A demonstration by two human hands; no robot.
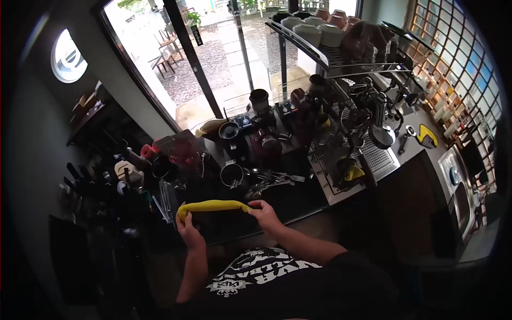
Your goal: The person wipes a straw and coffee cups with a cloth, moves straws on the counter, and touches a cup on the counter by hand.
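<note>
A yellow cloth [216, 206], rolled or folded into a long strip, is stretched between my two hands over the front edge of the dark counter. My left hand [186, 226] pinches its left end, which folds down a little. At the other end my right hand [261, 212] grips the cloth between thumb and fingers. Just beyond the cloth lie several forks and spoons [274, 178] on the counter, beside a round metal ring-like item [232, 174].
An espresso machine [341, 120] with cups [314, 32] on top stands at the right. Behind the cutlery are coffee grinders [259, 101]. Knives [80, 173] and red items [149, 150] are at the left. Another yellow cloth [427, 136] lies far right, near a sink [458, 181].
</note>
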